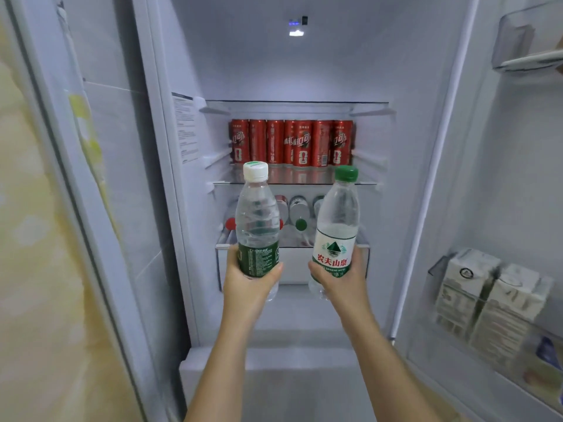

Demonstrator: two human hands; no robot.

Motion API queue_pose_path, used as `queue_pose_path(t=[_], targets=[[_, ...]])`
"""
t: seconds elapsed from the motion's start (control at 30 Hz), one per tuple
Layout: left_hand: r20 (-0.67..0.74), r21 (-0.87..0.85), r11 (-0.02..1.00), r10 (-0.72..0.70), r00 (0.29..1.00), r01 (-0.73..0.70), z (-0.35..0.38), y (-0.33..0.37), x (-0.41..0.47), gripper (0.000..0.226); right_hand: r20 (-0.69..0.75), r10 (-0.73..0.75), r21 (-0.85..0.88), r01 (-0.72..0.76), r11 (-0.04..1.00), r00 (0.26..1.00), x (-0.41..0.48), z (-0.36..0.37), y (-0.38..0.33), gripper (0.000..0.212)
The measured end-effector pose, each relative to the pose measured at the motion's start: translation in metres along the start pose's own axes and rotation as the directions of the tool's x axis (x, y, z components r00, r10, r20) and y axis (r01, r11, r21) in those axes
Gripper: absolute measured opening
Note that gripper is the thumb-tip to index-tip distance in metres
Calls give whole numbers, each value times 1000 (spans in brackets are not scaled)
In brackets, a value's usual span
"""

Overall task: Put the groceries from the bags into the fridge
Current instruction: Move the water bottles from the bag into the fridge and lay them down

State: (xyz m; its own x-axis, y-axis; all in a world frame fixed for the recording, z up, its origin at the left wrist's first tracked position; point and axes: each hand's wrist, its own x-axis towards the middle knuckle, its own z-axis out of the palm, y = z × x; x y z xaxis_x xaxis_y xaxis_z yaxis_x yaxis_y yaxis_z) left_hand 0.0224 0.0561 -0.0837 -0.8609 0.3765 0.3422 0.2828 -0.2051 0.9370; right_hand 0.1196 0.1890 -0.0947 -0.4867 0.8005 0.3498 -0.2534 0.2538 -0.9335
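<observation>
Bottles stand upright, fingers of my left hand [248, 281] wrapped round the white-cap bottle [257, 220] and of my right hand [338, 283] round the green-cap bottle [336, 226], side by side, with the fridge shelf [297, 247] of lying-down bottles [300, 213] at 12 o'clock.

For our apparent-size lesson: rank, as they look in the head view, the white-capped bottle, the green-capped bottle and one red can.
1. white-capped bottle and green-capped bottle: look alike, not ranked; both near the camera.
2. red can, farther back.
</observation>
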Motion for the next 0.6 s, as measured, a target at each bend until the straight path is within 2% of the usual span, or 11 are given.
queue_pose_path(t=[0.23,0.4,0.6], targets=[[10,67,992,-112,994,111,33,-67,35,60,45,104,-87,-100,991,994,51,2,76,61],[-22,133,967,-216,976,217,44,-116,50,54,62,205,-164,-193,967,977,66,8,121,60],[-1,188,934,-310,951,305,46,-154,71,61,27,244,-239,-231,943,969,72,15,155,56]])
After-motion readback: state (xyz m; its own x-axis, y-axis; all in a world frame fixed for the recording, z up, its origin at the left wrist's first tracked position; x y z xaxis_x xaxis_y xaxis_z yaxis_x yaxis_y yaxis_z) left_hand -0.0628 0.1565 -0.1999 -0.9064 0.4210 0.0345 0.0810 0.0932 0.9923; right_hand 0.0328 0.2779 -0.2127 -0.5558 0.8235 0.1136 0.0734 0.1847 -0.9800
